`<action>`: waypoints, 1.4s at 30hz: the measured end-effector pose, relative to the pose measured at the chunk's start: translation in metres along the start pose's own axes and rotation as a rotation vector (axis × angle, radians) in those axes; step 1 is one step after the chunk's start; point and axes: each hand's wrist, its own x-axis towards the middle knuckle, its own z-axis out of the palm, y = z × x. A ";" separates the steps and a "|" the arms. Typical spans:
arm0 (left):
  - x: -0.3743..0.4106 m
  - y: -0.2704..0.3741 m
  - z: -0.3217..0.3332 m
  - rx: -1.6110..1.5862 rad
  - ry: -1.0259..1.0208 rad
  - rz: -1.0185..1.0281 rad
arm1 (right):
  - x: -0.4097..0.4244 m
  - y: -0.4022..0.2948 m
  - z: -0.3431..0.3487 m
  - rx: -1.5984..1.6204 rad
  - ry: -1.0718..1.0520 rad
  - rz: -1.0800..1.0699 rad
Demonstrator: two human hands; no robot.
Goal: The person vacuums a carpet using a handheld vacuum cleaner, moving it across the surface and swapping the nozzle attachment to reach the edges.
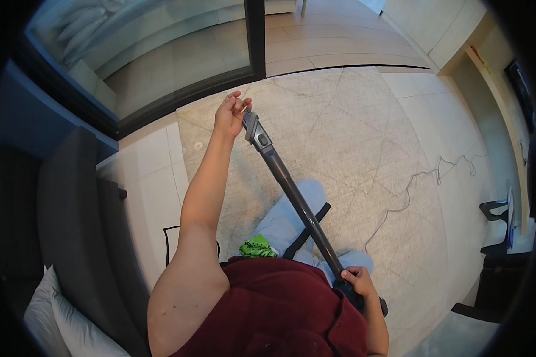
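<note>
A stick vacuum cleaner's grey tube runs diagonally across my lap, its upper end pointing away from me. A grey brush nozzle with a dark button sits on that far end. My left hand is at the nozzle's tip, fingers curled; whether they grip it cannot be told. Near my right side, my right hand is closed around the lower end of the tube, beside the dark vacuum body, which is partly hidden. A bright green cloth lies at my hip, and a black strap-like strip passes beneath the tube.
A pale patterned rug lies under my legs. A thin cord winds over it to the right. At left stands a dark grey sofa with pale pillows. A black-framed glass door is ahead; a black chair is at right.
</note>
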 end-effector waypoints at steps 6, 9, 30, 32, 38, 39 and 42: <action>-0.013 -0.009 0.011 -0.167 -0.128 -0.028 | 0.001 0.001 -0.002 0.046 -0.013 0.011; -0.019 -0.005 0.018 -0.168 -0.167 -0.035 | 0.001 -0.003 -0.001 0.052 -0.017 0.004; -0.056 -0.046 0.011 0.212 0.124 -0.253 | -0.002 -0.019 0.000 -0.034 0.031 0.076; -0.078 -0.074 0.019 0.187 0.059 -0.223 | -0.001 -0.011 -0.002 -0.030 0.053 0.100; -0.044 -0.064 -0.003 0.083 0.261 -0.029 | 0.000 -0.024 0.013 -0.158 0.085 0.033; -0.043 -0.063 0.004 0.091 0.232 -0.050 | 0.000 -0.027 0.014 -0.196 0.100 0.032; -0.044 -0.062 0.022 0.152 0.133 -0.116 | -0.004 -0.021 0.013 -0.140 0.099 0.059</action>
